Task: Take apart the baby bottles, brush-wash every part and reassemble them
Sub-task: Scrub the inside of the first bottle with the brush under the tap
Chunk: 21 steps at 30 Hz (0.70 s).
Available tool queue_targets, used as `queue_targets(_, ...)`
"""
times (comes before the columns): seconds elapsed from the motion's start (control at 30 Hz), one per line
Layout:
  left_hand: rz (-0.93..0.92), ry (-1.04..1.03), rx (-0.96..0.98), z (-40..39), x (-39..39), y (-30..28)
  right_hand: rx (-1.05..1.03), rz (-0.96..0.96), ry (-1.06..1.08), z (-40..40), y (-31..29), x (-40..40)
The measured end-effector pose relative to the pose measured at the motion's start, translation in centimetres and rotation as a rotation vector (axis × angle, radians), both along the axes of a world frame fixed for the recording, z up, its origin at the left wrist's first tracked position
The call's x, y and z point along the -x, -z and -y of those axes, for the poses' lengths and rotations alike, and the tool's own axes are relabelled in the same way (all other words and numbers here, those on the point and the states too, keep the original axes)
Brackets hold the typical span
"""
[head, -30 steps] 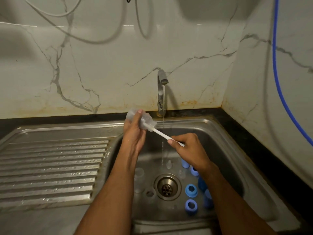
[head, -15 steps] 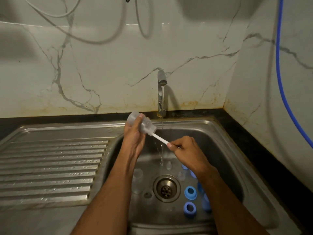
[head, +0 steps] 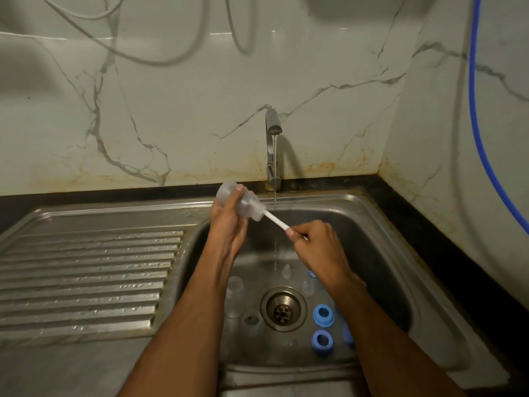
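**Clear bottle brushed above the steel sink**

Clear plastic, the baby bottle (head: 239, 202) lies tilted in the left hand (head: 229, 224), whose fingers curl round it above the sink (head: 380, 239). The right hand (head: 317, 245) pinches the white brush handle (head: 276, 220), its head inside the bottle's mouth. Blue rings (head: 323, 314) lie beside the drain (head: 283, 309).

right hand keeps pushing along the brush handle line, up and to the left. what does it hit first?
Probably the mouth of the clear bottle, which the left hand holds tilted; the right hand grips the white brush handle, already entering it. The tap's water stream looks to fall behind that line, but depth is unclear.
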<state>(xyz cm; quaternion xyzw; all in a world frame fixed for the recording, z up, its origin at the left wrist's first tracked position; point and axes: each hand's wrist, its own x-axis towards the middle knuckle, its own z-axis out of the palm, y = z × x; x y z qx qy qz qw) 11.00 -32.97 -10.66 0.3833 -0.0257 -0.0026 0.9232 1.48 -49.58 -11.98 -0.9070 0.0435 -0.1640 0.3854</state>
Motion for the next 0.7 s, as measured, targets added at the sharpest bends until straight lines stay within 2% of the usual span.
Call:
queue_targets(0.17,-0.034,-0.036,0.012,-0.3,0.5,-0.1,-0.086,-0.107,-0.161,0.8,0.0,0.0)
queue_targets(0.23,-0.027,-0.04,0.022,-0.8,0.6,-0.2,-0.107,-0.074,-0.229,1.0,0.1,0.1)
queue_targets(0.37,-0.012,-0.024,0.003,-0.9,0.5,-0.3,-0.067,0.068,-0.109,0.4,0.1,-0.2)
queue_targets(0.5,-0.032,-0.055,-0.019,-0.3,0.9,0.2,0.002,-0.003,-0.032,0.4,0.3,0.1)
queue_targets(0.63,-0.032,-0.063,-0.024,-0.2,1.5,-0.2,-0.057,-0.106,-0.136,1.2,0.3,0.0)
queue_targets(0.7,-0.028,-0.082,0.0,-0.8,1.5,-0.4,-0.091,-0.084,-0.209,1.4,0.4,0.0)
